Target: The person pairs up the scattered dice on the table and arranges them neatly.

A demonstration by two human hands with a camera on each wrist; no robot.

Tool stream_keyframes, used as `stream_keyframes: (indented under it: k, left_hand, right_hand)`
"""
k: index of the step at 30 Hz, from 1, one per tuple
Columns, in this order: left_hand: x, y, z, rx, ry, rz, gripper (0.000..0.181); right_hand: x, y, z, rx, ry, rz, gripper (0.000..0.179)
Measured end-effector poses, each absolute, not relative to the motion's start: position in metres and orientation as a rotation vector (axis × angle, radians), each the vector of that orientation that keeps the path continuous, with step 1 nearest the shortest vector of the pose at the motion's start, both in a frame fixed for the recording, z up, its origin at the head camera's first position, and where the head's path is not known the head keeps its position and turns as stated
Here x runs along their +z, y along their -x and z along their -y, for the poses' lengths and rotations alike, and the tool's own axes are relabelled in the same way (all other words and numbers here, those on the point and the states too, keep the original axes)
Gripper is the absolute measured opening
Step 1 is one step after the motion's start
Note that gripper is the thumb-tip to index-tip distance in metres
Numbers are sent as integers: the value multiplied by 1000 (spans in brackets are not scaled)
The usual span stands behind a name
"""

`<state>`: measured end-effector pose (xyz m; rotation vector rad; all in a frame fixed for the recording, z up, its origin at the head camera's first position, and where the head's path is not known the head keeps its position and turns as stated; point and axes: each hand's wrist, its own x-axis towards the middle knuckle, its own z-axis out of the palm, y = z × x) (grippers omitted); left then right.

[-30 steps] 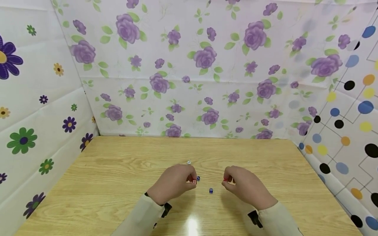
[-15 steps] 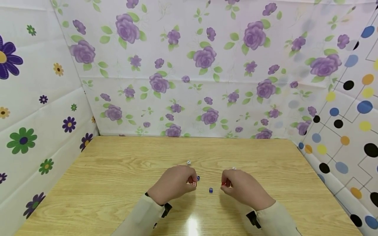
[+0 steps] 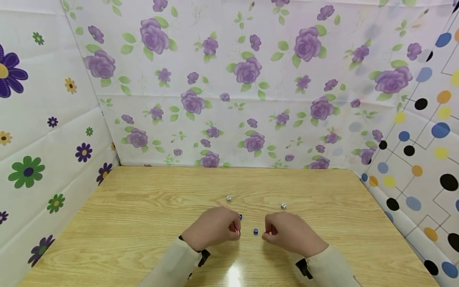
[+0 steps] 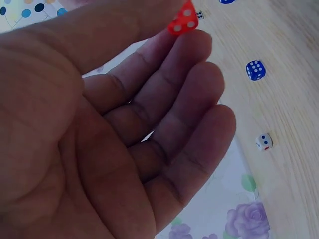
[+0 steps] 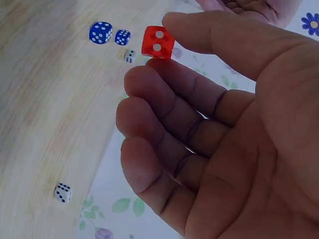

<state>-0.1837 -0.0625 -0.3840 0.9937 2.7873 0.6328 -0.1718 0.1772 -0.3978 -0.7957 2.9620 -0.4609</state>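
Observation:
My left hand (image 3: 214, 229) pinches a red die (image 4: 183, 21) with white dots between thumb and forefinger. Another red die (image 5: 158, 42) is pinched the same way in my right hand (image 3: 292, 232), two dots facing the right wrist camera. Between the hands a blue die (image 3: 255, 231) lies on the table. A second blue die (image 3: 240, 217) sits just beyond the left fingertips, partly covered by that hand in the head view. Farther back are two white dice: one white die (image 3: 228, 198) beyond the left hand, the other white die (image 3: 283, 206) beyond the right.
The wooden table (image 3: 161, 191) reaches back to a hanging cloth (image 3: 215, 99) with purple roses. Side cloths stand at both edges: a flowered cloth (image 3: 43, 131) on the left, a dotted cloth (image 3: 423, 159) on the right.
Both hands have moved a little nearer the body with their red dice, and the right hand also leftward toward the blue die. The right white die, hidden earlier, now shows fully.

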Motion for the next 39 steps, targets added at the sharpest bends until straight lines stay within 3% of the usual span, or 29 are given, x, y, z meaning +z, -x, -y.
stream_keyframes:
  k: [12, 39]
  left_hand:
    - [-396, 175, 56, 448, -1101, -2653, 21]
    - [-408, 170, 45, 359, -1087, -2614, 19]
  right_hand:
    - [-415, 175, -174, -450, 1024, -2701, 21]
    - [-421, 170, -172, -549, 1041, -2518, 16]
